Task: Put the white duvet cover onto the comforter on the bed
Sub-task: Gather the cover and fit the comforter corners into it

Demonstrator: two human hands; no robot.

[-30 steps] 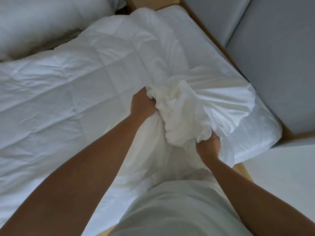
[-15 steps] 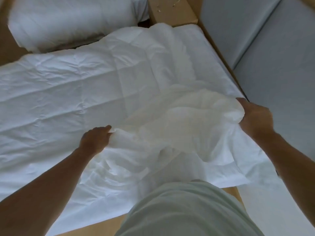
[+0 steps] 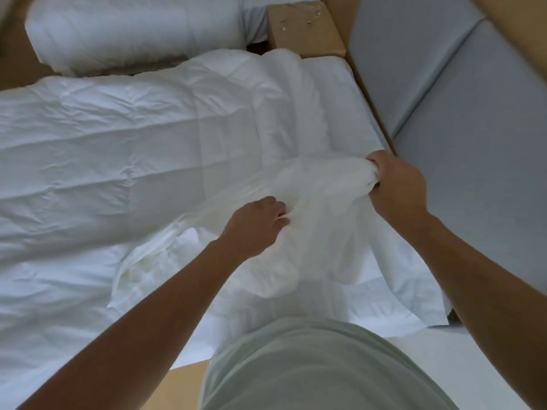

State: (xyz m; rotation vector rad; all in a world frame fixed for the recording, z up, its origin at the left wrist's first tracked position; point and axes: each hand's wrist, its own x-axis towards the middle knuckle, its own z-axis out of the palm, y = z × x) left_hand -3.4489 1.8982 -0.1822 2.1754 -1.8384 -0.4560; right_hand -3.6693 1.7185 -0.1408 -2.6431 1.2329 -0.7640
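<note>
the duvet cover (image 3: 313, 241) lies bunched on top of the comforter (image 3: 118, 161), over its near right corner, at about four o'clock from the middle of the view, with a creased fold trailing off toward seven o'clock. the left hand (image 3: 254, 224) has its fingers curled into a pinch of the cover's middle, and the right hand (image 3: 398, 187), at two o'clock from the left one, is fisted tight round a gathered edge of it. a pillow (image 3: 133, 34) sits at eleven o'clock and a brown box (image 3: 305, 31) at twelve.

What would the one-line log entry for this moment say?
left hand: grips cover | right hand: grips cover's bunched end | cover: crumpled on comforter | comforter: spread flat
</note>
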